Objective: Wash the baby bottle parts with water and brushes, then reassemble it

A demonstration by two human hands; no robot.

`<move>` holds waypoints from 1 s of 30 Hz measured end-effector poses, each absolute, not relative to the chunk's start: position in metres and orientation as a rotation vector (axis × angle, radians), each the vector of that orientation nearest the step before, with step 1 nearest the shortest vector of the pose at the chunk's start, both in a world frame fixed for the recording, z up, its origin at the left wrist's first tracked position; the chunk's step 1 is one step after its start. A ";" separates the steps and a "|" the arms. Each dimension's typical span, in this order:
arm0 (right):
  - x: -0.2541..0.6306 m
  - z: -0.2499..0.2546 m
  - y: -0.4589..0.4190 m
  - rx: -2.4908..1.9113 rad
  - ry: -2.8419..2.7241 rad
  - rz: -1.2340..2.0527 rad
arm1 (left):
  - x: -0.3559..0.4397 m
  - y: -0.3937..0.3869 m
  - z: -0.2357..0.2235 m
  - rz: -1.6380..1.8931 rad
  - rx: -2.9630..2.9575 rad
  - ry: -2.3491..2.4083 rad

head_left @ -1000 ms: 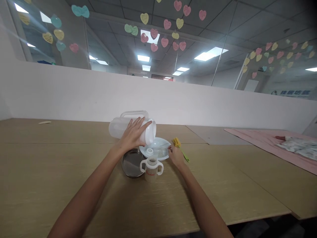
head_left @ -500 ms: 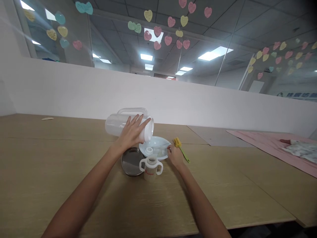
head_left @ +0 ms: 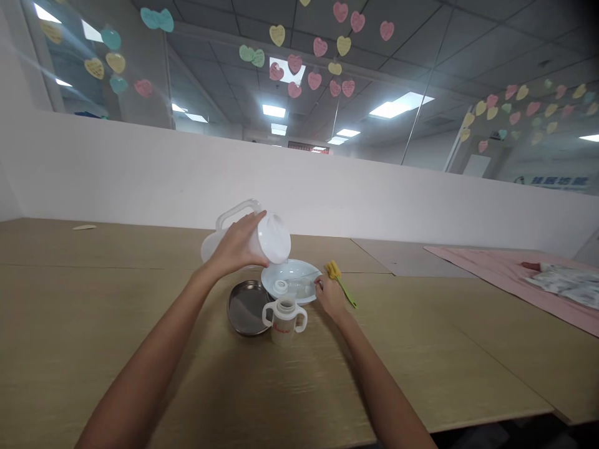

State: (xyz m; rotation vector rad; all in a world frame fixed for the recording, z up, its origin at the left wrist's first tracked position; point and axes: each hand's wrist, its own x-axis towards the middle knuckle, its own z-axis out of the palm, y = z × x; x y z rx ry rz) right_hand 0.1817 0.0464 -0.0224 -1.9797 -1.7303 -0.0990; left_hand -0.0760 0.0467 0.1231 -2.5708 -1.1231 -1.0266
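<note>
- The desk (head_left: 234,386) fills the lower half of the frame, running back to a white wall (head_left: 187,174) below a window dotted with heart-shaped notes (head_left: 320,47).
- A round metal tray (head_left: 247,308) lies just left of the frame's lower centre.
- A white two-handled cup (head_left: 284,324) stands upright and uncovered near the centre, overlapping the tray's right edge and hiding part of the near side of the pale blue bowl (head_left: 299,264) behind it.
- In the bowl are a small white cap (head_left: 280,287) and something clear, too faint to make out.
- A brush (head_left: 347,294) with a yellow head and green handle lies right of the bowl, beside my right hand.
- At the right of the frame, a pink cloth (head_left: 477,268) carries a patterned one (head_left: 564,284).
- My left hand (head_left: 236,246) wraps the clear pitcher (head_left: 274,238), gripping it on its side at centre, handle up and white end over the bowl's left rim; I cannot tell if they touch.
- My right hand (head_left: 331,296) has its fingers bent at the bowl's right rim; I cannot tell whether they pinch anything.
- Both forearms reach up from the bottom edge, slanting inward.
</note>
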 end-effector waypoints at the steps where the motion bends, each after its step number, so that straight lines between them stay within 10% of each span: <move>1: 0.182 -0.023 0.047 -1.978 -1.729 -0.099 | -0.080 0.044 0.127 -1.086 -2.603 -1.119; 30: 0.184 -0.024 0.047 -1.959 -1.728 -0.080 | -0.083 0.005 0.142 -0.735 -2.898 -0.842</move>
